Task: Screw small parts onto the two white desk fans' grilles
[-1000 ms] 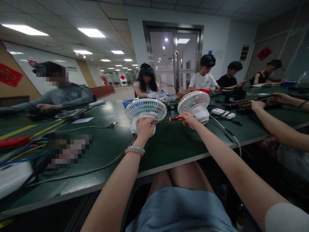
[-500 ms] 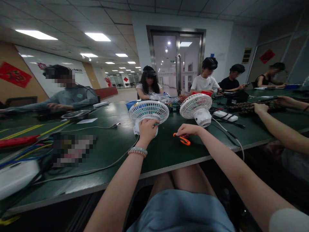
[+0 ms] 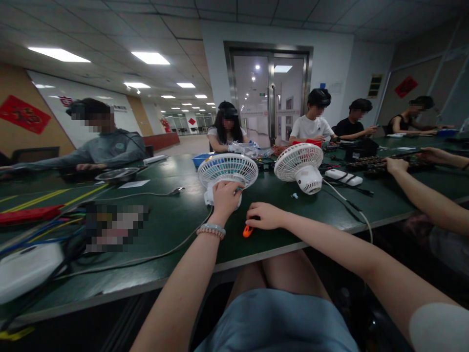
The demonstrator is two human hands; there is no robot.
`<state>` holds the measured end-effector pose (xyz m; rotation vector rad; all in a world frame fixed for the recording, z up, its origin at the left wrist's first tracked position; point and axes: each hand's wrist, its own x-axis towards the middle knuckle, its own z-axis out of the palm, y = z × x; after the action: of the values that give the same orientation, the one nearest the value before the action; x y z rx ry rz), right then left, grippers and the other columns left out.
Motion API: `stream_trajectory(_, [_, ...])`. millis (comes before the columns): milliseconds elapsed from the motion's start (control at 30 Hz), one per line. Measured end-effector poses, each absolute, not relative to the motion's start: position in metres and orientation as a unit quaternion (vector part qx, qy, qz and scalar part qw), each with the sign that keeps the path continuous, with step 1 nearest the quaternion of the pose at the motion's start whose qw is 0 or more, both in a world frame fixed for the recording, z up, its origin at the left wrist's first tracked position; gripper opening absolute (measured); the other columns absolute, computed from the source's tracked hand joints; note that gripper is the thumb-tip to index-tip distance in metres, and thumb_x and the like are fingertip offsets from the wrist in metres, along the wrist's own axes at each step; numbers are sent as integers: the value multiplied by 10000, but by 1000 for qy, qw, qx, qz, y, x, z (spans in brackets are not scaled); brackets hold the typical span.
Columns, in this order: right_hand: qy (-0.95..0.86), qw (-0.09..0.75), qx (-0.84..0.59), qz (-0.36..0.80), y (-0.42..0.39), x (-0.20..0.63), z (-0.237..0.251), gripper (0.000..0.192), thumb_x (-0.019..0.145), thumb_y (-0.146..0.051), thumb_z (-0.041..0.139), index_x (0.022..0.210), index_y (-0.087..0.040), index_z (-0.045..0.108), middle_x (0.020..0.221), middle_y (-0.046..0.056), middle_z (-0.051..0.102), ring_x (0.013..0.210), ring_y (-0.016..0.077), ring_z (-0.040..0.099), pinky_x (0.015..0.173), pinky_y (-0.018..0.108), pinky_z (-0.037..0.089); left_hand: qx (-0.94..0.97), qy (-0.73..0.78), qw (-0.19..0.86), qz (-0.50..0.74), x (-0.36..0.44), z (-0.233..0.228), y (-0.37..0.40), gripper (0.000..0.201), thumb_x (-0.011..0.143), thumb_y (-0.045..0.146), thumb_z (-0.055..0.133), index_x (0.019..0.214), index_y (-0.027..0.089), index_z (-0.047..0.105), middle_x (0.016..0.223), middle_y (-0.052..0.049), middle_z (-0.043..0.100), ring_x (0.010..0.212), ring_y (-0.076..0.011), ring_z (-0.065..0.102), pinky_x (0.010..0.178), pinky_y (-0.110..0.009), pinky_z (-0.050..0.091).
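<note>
A white desk fan [image 3: 246, 168] with a round grille and a pale blue-green inside stands in front of me. My left hand [image 3: 226, 196] is closed at the back of its housing; a bit of teal shows by the fingers, and I cannot make out whether it is a separate piece. To the right, low over the table, my right hand [image 3: 266, 216] is closed on a small orange tool [image 3: 247, 231], whose kind is largely hidden. A second white fan [image 3: 298, 164] rests tilted on the table, with a small light-blue piece [image 3: 295, 195] in front of it.
Cables and a white box [image 3: 29, 269] lie on the green table [image 3: 176, 215] at left. A white power strip [image 3: 343, 177] sits at right, near another person's hand [image 3: 397, 165]. Behind the fans is a blue bin [image 3: 201, 159]. Several people sit around the table.
My right hand has moved left and nearer to me with the orange tool, from beside the second fan. The small light-blue piece now shows there. My left hand stays on the first fan.
</note>
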<state>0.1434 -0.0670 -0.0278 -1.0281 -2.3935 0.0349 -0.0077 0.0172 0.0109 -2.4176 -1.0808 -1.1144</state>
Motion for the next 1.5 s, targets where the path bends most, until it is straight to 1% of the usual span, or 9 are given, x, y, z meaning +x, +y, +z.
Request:
stream_trajectory(167, [-760,284,-583,45,-41,184,-29,108,648,-212,637,561,-158,600,687,45,558,617,127,505,612,252,388,-834,-381,129,-378,-8,12,16,161,757,256,531,860,289,650,856,2,670,895,-230,506,861,-416,307])
stream_trajectory(267, [-695,266,-663,73,-30,215,-28,194,543,-95,652,429,-179,520,471,6,463,508,130,466,534,257,363,-832,-382,127,-382,-7,11,17,153,751,257,543,852,287,654,849,-2,670,891,-229,509,865,-415,307])
stream_trajectory(367, [-677,260,-685,73,-28,231,-29,219,503,-28,627,410,-181,501,452,7,459,545,145,496,559,259,385,-830,-382,128,-386,-6,11,18,155,750,252,548,857,285,655,853,1,673,899,-224,508,877,-409,302])
stream_trajectory(533, [-645,239,-726,21,-43,217,-23,56,563,-95,616,592,-143,611,818,114,602,900,256,524,741,353,414,-832,-392,126,-371,-6,11,17,174,759,255,537,882,279,658,877,2,674,907,-223,500,886,-405,298])
stream_trajectory(633, [-650,251,-709,-110,-51,196,-3,140,720,-193,526,780,-164,649,998,112,585,1021,274,461,803,380,389,-833,-387,130,-374,-7,10,19,195,761,259,530,906,285,659,881,1,672,903,-225,498,884,-406,298])
stream_trajectory(867, [-683,352,-628,-122,-22,135,44,248,851,-213,359,842,-152,599,876,79,620,820,173,550,744,271,396,-830,-387,143,-375,-10,8,20,262,737,255,548,978,283,647,897,-22,659,905,-225,513,867,-395,317])
stream_trajectory(967, [-645,401,-639,-124,-15,121,32,303,896,-231,288,910,-140,577,920,90,613,835,166,558,748,258,399,-828,-391,151,-372,-10,7,20,255,730,255,550,966,260,648,886,-30,657,903,-223,521,856,-386,329])
stream_trajectory(1267, [-700,474,-533,-45,-10,132,-9,309,892,-255,347,1096,-129,543,1065,105,610,989,173,554,880,271,396,-828,-377,140,-391,-8,6,21,268,724,236,545,971,266,643,905,-19,663,923,-227,521,867,-399,327])
stream_trajectory(1500, [-679,556,-474,66,4,127,-20,301,888,-270,362,1056,-157,585,1057,74,633,983,161,578,879,270,411,-833,-352,140,-403,-10,7,19,381,669,230,557,1048,249,595,990,-38,628,982,-252,500,900,-417,321])
